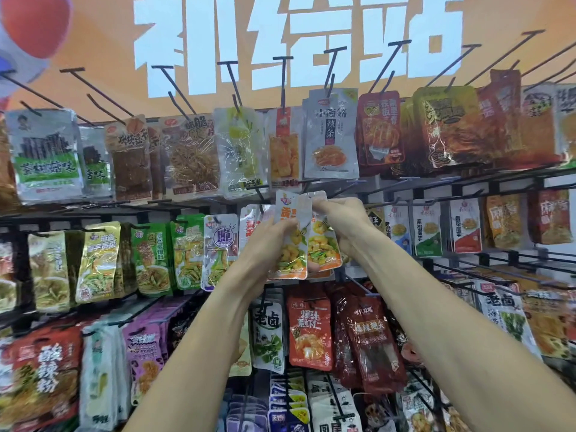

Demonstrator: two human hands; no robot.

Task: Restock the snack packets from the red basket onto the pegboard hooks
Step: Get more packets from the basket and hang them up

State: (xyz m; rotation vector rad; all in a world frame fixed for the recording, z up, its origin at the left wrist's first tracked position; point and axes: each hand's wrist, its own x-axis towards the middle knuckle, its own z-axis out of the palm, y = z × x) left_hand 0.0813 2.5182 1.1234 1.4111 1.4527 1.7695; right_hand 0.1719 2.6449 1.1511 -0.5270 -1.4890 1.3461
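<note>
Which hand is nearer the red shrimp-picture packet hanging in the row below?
Left. The left hand is up and left of the red shrimp-picture packet, gripping yellow-and-white snack packets; the right hand is higher, pinching their tops.

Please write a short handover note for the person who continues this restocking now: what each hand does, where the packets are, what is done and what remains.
Left hand: grips the lower part of the glossy yellow-and-white snack packets, front one raised.
Right hand: pinches the top edge of those packets, near the hang hole.
Packets: held in front of the middle row, just below the black metal peg hook; not yet on it, as far as the view shows. More of the same packets already hang behind.
Red basket: not in view.
Done: packets are lifted to the row.
Left: thread the hole onto the hook, push back, fetch more.
</note>
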